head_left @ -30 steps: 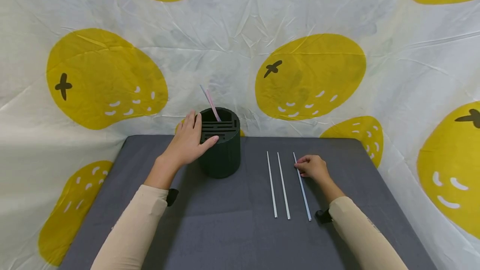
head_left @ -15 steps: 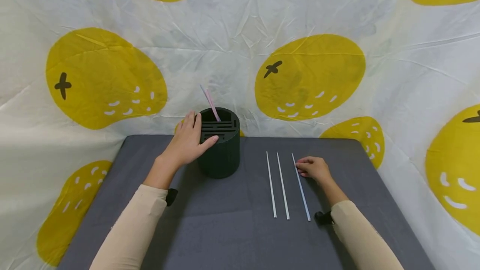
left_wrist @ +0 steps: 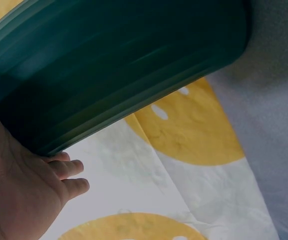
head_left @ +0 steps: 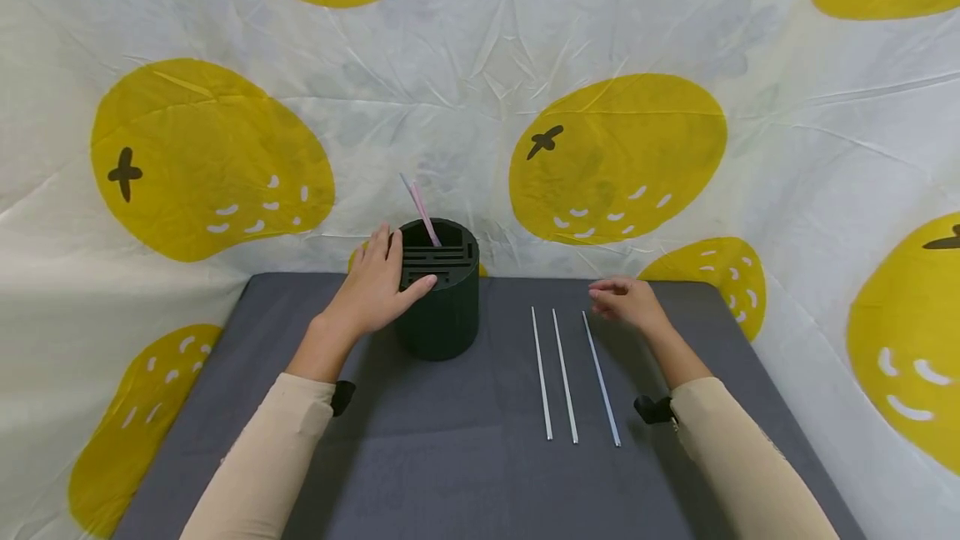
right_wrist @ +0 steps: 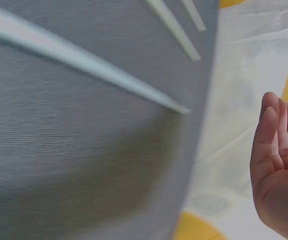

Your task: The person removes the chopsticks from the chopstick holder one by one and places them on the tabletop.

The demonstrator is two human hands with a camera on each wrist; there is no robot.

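Observation:
My left hand (head_left: 372,283) rests on the left rim of a dark green round pen holder (head_left: 438,323), fingers stretched out and thumb lying across the slotted top. From below, the left wrist view shows the holder's smooth side (left_wrist: 129,60) with the fingertips reaching past its edge. A pink straw (head_left: 425,211) and a bluish one lean together in its rear compartment. My right hand (head_left: 626,302) hovers just beyond the far end of a pale blue straw (head_left: 602,382), fingers loosely bent and holding nothing. Left of it lie two whitish straws (head_left: 542,377), roughly parallel.
A dark grey cloth covers the table (head_left: 435,473). Close behind its back edge hangs a white curtain (head_left: 450,48) printed with yellow fruit. The holder stands near that edge, left of the straws.
My right hand has let go of the pale blue straw's far end and moved up and away from it. My left hand stays on the holder; the straws lie about as before.

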